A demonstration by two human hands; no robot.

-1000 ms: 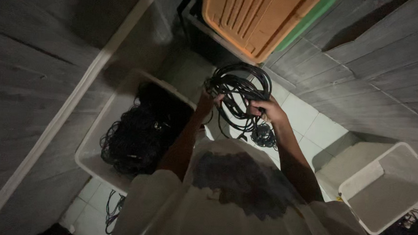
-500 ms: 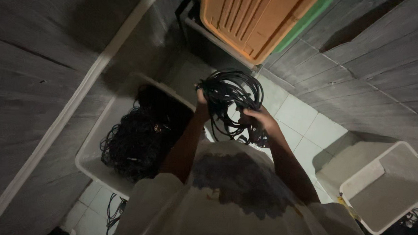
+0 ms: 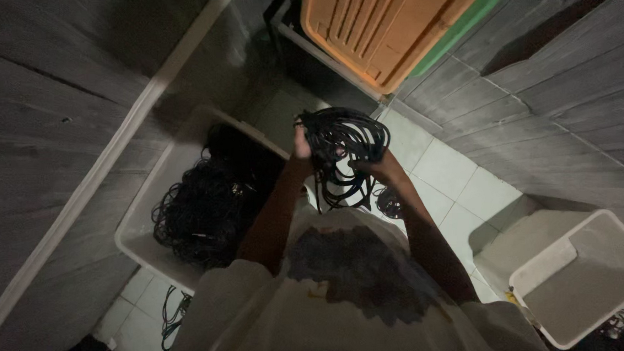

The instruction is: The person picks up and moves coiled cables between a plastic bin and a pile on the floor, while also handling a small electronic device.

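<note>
Walls: We see grey plank walls (image 3: 68, 77) filling the frame from 7 o'clock round to 11 o'clock, and again from 1 o'clock to 3 o'clock.
Floor: We look straight down on pale square tiles (image 3: 461, 180), dimly lit, running through the centre of the frame.
Our shirt: Our pale shirt (image 3: 362, 313) with a dark print fills the bottom at 6 o'clock.
Orange crate: An orange slatted crate (image 3: 377, 22) with a green edge sits at 12 o'clock, on a pale frame.
Left tub: A long white tub (image 3: 134, 234) lies at 8 o'clock, holding a heap of dark tangled cables (image 3: 211, 199).
Right tub: A white square tub (image 3: 584, 282) stands at 4 o'clock, well apart from the hands.
Cable coil: We hold a looped bundle of black cable (image 3: 342, 145) in the air just above centre, toward 12 o'clock, above the tiles and to the right of the long tub's far end. Loose ends hang from it toward our chest.
Left hand: Our left hand (image 3: 301, 148) grips the coil's left side, fingers closed around the strands.
Right hand: Our right hand (image 3: 378, 168) clasps the coil's lower right part, fingers wrapped into the loops.
Small coil: A smaller dark cable bundle (image 3: 390, 201) lies on the tiles just under the right wrist.
Loose cable: A thin dark cable (image 3: 173, 314) trails on the floor at 7 o'clock, beside the long tub.
</note>
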